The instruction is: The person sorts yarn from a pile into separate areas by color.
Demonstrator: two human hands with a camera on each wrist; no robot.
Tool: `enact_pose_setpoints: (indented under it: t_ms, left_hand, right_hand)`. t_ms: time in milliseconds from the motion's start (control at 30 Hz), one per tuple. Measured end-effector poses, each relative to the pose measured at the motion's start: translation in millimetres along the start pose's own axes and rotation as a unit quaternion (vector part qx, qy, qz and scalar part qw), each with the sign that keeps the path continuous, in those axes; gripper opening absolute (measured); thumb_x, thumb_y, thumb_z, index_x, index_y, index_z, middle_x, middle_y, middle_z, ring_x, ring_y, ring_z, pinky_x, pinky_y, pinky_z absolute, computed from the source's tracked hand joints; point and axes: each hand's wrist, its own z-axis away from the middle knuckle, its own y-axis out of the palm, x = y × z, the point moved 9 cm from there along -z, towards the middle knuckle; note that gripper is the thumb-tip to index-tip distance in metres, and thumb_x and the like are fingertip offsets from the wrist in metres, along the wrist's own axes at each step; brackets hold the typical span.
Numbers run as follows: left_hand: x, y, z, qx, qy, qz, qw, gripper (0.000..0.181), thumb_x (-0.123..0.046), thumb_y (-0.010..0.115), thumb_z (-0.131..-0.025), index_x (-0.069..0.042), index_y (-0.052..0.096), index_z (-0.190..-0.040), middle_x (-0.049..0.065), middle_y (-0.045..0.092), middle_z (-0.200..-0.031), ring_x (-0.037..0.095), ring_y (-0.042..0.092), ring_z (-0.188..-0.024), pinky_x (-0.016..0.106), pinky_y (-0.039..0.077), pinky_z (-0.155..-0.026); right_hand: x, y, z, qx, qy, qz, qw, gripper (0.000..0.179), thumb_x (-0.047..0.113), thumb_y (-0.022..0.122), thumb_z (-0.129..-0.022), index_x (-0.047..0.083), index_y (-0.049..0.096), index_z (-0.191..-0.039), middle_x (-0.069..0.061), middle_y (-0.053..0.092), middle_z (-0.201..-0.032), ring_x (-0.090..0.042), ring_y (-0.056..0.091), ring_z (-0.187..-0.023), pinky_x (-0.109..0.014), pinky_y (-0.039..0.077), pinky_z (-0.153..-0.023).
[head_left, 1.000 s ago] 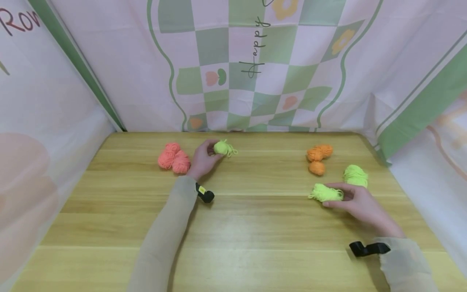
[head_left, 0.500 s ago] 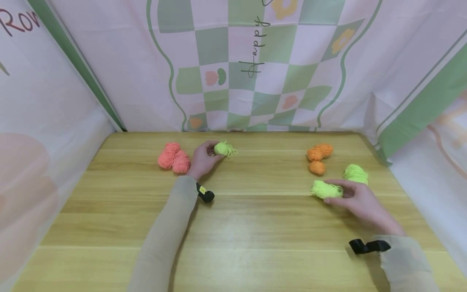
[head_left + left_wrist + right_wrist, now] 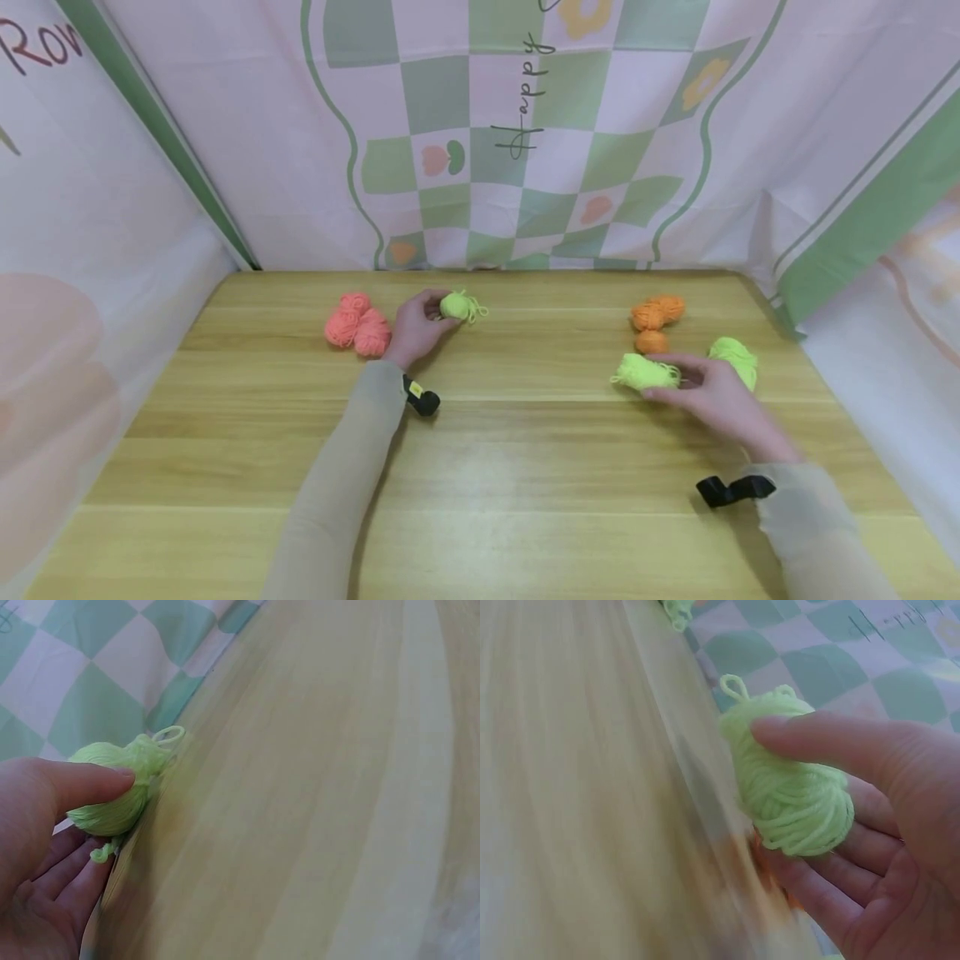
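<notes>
Toward the back of the table, left of the middle, my left hand [image 3: 422, 325] pinches a small yellow-green yarn ball [image 3: 456, 306] between thumb and fingers. Loose loops trail from its right end. In the left wrist view the thumb presses on this yarn ball [image 3: 112, 802] from above. On the right side my right hand [image 3: 712, 390] grips a larger, oblong yellow-green ball of yarn [image 3: 643, 372]. The right wrist view shows the thumb across that yarn [image 3: 795, 791], fingers beneath it. Another yellow-green yarn ball [image 3: 737, 362] lies behind the right hand, partly hidden by it.
Pink yarn balls [image 3: 356, 325] lie clustered just left of my left hand. Orange yarn balls [image 3: 652, 321] sit right behind the yarn in my right hand. A patterned curtain [image 3: 525, 167] hangs along the table's [image 3: 480, 483] back edge, with cloth on both sides.
My right hand, with its yellow-green yarn, has moved left and a little farther back, now close in front of the orange yarn. The left hand stays in place.
</notes>
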Motion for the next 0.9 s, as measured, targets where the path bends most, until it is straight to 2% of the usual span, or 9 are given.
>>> enact_pose_setpoints:
  t_ms: [167, 300, 567, 733, 900]
  left_hand:
    - [-2.2, -0.4, 1.0, -0.003, 0.001, 0.005, 1.0, 0.05, -0.003, 0.082, -0.086, 0.002, 0.062, -0.131, 0.018, 0.066, -0.126, 0.027, 0.064, -0.114, 0.029, 0.052, -0.098]
    - [-3.4, -0.1, 1.4, -0.001, 0.001, 0.008, 1.0, 0.051, -0.003, 0.082, -0.086, 0.003, 0.061, -0.132, 0.019, 0.066, -0.126, 0.028, 0.064, -0.114, 0.03, 0.052, -0.098]
    - [-2.2, -0.8, 1.5, -0.001, 0.0, 0.009, 1.0, 0.051, -0.003, 0.082, -0.086, 0.002, 0.062, -0.132, 0.018, 0.066, -0.126, 0.027, 0.063, -0.114, 0.03, 0.051, -0.099]
    - [-0.1, -0.2, -0.2, 0.0, 0.005, 0.003, 1.0, 0.051, -0.005, 0.082, -0.086, 0.001, 0.062, -0.132, 0.017, 0.066, -0.126, 0.026, 0.063, -0.114, 0.029, 0.051, -0.098]
    - [0.0, 0.0, -0.8, -0.001, 0.009, -0.001, 1.0, 0.051, -0.005, 0.083, -0.085, 0.002, 0.062, -0.131, 0.018, 0.066, -0.125, 0.027, 0.063, -0.114, 0.03, 0.052, -0.098]
  right_hand:
    - [15.0, 4.8, -11.2, -0.003, -0.003, 0.01, 0.9999, 0.068, 0.045, 0.084, -0.084, 0.012, 0.063, -0.14, -0.022, 0.053, -0.145, -0.036, 0.063, -0.112, -0.017, 0.052, -0.079]
    - [26.6, 10.8, -20.4, -0.005, -0.016, -0.009, 0.9998, 0.066, 0.044, 0.086, -0.082, 0.012, 0.065, -0.137, -0.018, 0.058, -0.139, -0.033, 0.064, -0.11, -0.019, 0.055, -0.08]
    - [38.0, 25.0, -40.8, -0.024, -0.039, 0.021, 0.9988, 0.065, 0.052, 0.085, -0.08, 0.015, 0.07, -0.131, -0.013, 0.064, -0.132, -0.031, 0.067, -0.107, -0.044, 0.057, -0.089]
    - [43.9, 36.9, -53.3, -0.016, -0.05, 0.001, 0.9986, 0.064, 0.046, 0.086, -0.081, 0.01, 0.069, -0.131, -0.013, 0.066, -0.129, -0.03, 0.068, -0.105, -0.04, 0.057, -0.088]
    - [50.0, 46.8, -65.5, -0.015, -0.047, -0.012, 0.9987, 0.067, 0.048, 0.086, -0.081, 0.011, 0.068, -0.133, -0.012, 0.065, -0.131, -0.028, 0.067, -0.106, -0.042, 0.056, -0.089]
